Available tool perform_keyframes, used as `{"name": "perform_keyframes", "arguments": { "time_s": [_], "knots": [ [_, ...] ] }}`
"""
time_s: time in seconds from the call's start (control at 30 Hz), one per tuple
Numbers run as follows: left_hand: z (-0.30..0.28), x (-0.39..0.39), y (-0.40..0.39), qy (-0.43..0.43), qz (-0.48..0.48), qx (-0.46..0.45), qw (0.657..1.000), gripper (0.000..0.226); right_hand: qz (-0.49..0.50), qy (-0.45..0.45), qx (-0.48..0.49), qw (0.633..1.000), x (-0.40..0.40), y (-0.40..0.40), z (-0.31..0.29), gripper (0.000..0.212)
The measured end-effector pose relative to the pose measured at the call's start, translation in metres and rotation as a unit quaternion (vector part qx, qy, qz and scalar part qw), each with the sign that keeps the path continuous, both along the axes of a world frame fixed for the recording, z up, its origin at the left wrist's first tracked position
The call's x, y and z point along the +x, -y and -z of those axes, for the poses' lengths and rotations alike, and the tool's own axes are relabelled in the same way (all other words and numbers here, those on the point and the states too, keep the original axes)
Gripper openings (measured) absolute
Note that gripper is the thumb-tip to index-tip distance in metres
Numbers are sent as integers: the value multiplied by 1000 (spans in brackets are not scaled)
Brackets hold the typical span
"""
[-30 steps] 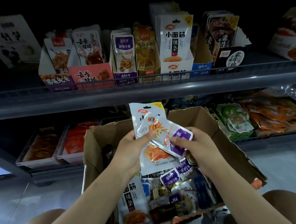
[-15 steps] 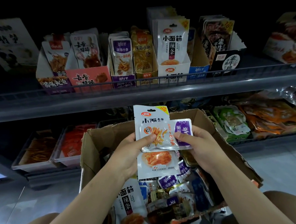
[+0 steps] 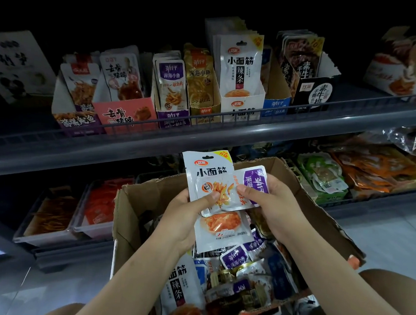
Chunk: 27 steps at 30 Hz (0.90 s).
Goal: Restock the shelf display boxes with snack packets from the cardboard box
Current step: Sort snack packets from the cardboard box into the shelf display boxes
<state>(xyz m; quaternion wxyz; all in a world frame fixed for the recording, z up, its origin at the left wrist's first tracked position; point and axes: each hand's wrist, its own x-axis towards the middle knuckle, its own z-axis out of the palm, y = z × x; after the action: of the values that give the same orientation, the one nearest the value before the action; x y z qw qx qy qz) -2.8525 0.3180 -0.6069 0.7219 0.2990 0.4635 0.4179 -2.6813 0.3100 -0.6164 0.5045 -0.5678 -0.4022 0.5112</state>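
Above the open cardboard box point(image 3: 130, 216), my left hand point(image 3: 186, 219) grips a tall white snack packet point(image 3: 222, 228) upright, thumb on its front. A smaller purple-and-white fish snack packet point(image 3: 234, 190) lies sideways across it, and my right hand point(image 3: 269, 205) pinches its purple end. The box holds several mixed packets point(image 3: 238, 276). On the upper shelf stand display boxes: a white one point(image 3: 241, 106) with matching white packets and a purple one point(image 3: 173, 116) with matching fish packets.
The grey upper shelf rail point(image 3: 203, 142) runs across just above my hands. Pink point(image 3: 124, 113) and black point(image 3: 313, 90) display boxes also sit up there. The lower shelf holds trays of orange snacks point(image 3: 52, 216) at left and green packets point(image 3: 323, 174) at right.
Both hands have lifted the two packets a little higher above the box. The purple packet has turned from slanted to lying flat across the white one.
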Motion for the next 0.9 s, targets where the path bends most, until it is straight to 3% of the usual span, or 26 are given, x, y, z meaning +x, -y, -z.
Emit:
{"name": "perform_keyframes", "arguments": {
  "time_s": [0.2, 0.33, 0.47, 0.77, 0.9],
  "knots": [
    [-17, -8, -16, 15, -18, 30, 999, 51, 12, 61, 48, 997, 1, -11, -29, 31],
    [-25, -19, -31, -58, -82, 97, 990, 27, 7, 182, 70, 981, 3, -30, -63, 32],
    [-33, -31, -45, -101, -122, 140, 977, 22, -19, 244, 89, 965, -4, -60, -98, 31],
    [-51, -76, -73, -59, -160, 129, 977, 21, -35, 431, 177, 884, -42, -148, -171, 28],
    [-55, -90, -79, -49, -161, 128, 977, 21, -36, 539, 213, 814, -74, -195, -190, 40]
  ]
}}
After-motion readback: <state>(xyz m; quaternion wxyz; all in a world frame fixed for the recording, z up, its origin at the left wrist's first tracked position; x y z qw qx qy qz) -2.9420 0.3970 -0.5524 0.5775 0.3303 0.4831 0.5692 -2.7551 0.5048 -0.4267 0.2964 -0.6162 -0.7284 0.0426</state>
